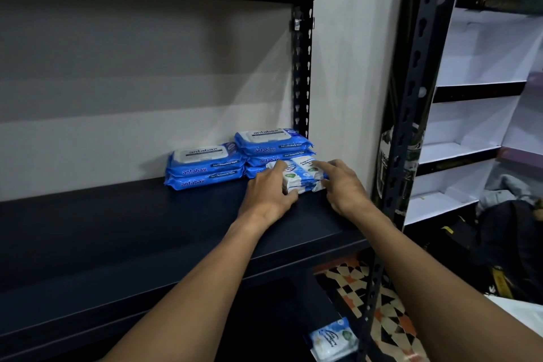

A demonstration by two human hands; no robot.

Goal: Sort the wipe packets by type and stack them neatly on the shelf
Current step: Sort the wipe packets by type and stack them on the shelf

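Near the back right corner of the shelf, the left hand grips the left end of the small white packets. The right hand lays a straight forefinger on top; whether its other fingers clasp the right end cannot be told. The pile touches the front of the 3-high blue stack, beside the 2-high blue stack. The person should probably press both ends inward evenly, square the edges, then let go slowly, since the glossy, pillowy film pouches look slippery.
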